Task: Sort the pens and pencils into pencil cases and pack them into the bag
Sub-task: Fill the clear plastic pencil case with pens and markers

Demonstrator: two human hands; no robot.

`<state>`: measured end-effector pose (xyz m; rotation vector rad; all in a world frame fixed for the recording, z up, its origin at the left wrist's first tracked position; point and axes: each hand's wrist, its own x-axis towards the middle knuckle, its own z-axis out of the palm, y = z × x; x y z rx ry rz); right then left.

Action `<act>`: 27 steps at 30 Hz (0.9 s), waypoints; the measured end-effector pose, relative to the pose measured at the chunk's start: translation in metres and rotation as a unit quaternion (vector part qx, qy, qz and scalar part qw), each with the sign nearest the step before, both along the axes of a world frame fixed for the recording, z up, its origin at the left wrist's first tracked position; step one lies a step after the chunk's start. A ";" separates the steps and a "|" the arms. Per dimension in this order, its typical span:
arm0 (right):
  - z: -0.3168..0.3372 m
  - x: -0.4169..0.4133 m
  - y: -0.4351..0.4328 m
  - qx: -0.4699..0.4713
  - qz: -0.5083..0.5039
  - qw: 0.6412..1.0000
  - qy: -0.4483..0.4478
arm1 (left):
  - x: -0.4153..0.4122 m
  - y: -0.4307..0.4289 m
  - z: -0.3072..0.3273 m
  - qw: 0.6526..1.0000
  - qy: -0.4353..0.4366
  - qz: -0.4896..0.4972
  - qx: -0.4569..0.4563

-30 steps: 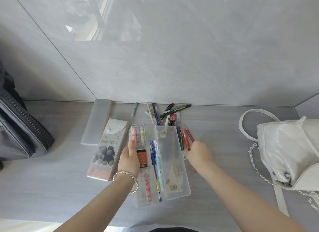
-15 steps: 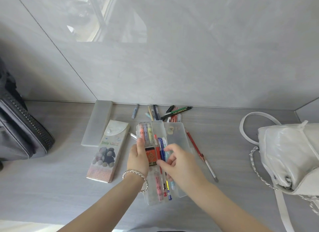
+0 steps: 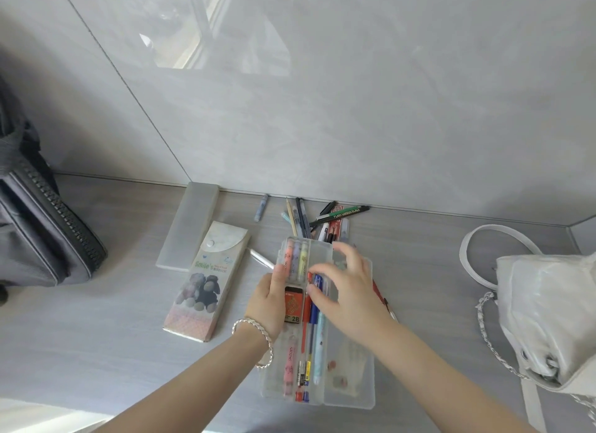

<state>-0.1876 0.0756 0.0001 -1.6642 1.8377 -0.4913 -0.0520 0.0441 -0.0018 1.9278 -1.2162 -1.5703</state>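
Left grip [image 3: 267,303], braided silver bracelet [image 3: 254,324] at the wrist, clamps the left rim of the clear, boxy plastic pencil case [image 3: 364,397], thumb flat on top. Right grip [image 3: 350,287] is over the open tray, fingertips down on the red pen [image 3: 304,331] and blue pen [image 3: 312,320] lying inside. Pinching or only touching, I can't tell. The orange box [image 3: 293,303] says "2B". Left of it on the wood-grain bench [image 3: 96,336] lies a flat case printed "Smile's" [image 3: 206,281]. Loose pens [image 3: 325,220] are fanned by the wall, and the glossy white bag [image 3: 548,320] sits well right.
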 end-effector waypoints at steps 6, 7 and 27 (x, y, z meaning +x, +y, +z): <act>0.008 -0.003 -0.091 -0.107 -0.026 0.994 -0.010 | 0.024 -0.022 -0.002 0.999 -0.019 -0.021 0.040; 0.007 -0.001 -0.111 -0.090 0.012 0.996 0.013 | 0.027 -0.025 -0.002 0.999 -0.024 -0.018 0.042; -0.006 0.047 -0.175 -0.121 0.040 0.991 -0.035 | 0.069 -0.066 -0.027 0.998 0.038 0.025 0.039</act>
